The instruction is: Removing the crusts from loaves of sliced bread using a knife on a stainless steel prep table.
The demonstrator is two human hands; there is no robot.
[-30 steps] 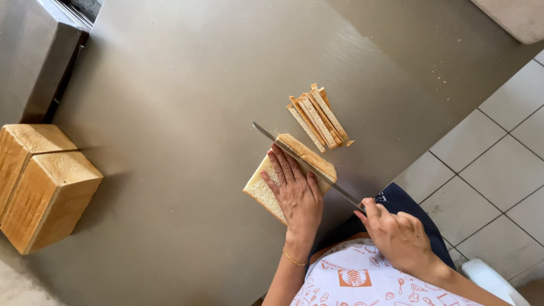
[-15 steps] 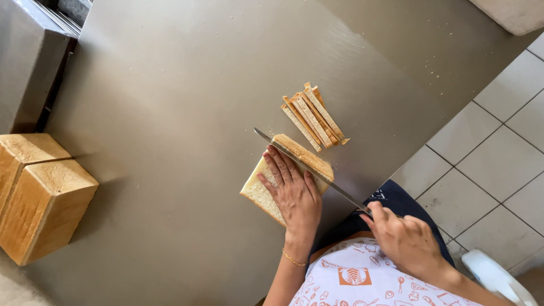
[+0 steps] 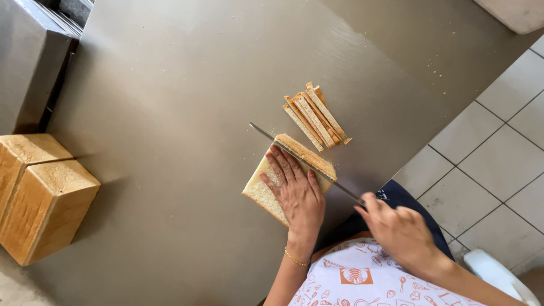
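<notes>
A stack of white bread slices (image 3: pixel 262 187) lies on the steel table (image 3: pixel 187 113). My left hand (image 3: pixel 296 191) presses flat on top of the stack, fingers spread. My right hand (image 3: pixel 399 226) grips the handle of a long knife (image 3: pixel 300 160), whose blade runs across the stack just inside its browned crust edge (image 3: pixel 306 154). Beyond the blade lies a pile of cut crust strips (image 3: pixel 314 116), apart from the stack.
Two whole square loaves (image 3: pixel 39 198) sit at the table's left edge. A steel box (image 3: pixel 28 68) stands at the far left. Tiled floor (image 3: pixel 498 141) lies to the right, with a white object (image 3: pixel 496 275) low near my right arm.
The knife has been drawn toward me along the crust edge of the stack. My left hand stays flat on the bread.
</notes>
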